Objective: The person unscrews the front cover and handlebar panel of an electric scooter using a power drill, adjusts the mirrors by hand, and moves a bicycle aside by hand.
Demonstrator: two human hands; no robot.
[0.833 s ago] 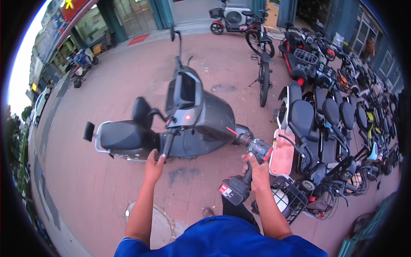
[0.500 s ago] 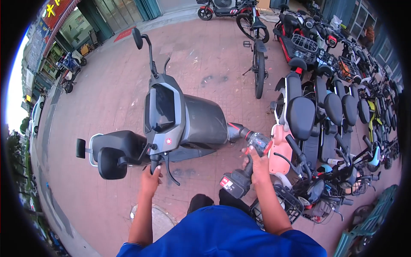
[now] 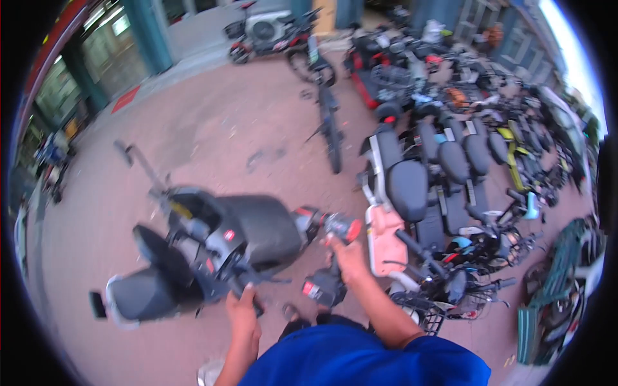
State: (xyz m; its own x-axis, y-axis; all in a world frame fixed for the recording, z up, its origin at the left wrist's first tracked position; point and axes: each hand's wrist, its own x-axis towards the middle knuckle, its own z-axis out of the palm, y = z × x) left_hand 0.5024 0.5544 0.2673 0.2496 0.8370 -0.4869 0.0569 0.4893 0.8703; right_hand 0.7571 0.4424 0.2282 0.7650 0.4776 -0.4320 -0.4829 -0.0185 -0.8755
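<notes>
A dark grey electric scooter point(image 3: 257, 225) stands in front of me, its handlebars turned and its black seat point(image 3: 154, 296) to the left. My left hand point(image 3: 242, 311) is closed round the near handlebar grip point(image 3: 256, 301). My right hand point(image 3: 346, 258) holds a pistol-grip cordless power tool point(image 3: 340, 225) by its handle. The tool's nose points left, close to the scooter's front end; whether they touch is unclear. Its boxy battery point(image 3: 325, 287) hangs below my hand. Motion blurs the handlebars and the tool.
Close on my right stands a pink-fronted scooter point(image 3: 386, 238), beside rows of parked scooters point(image 3: 454, 161). A bicycle point(image 3: 328, 122) stands ahead. A green bench-like rack point(image 3: 547, 289) is at the lower right. Shopfronts point(image 3: 122, 51) line the far side.
The view has swung to the right and the scooter shows lower and further left. Its handlebars have turned, with my left hand still on the grip. The power tool stays in my right hand.
</notes>
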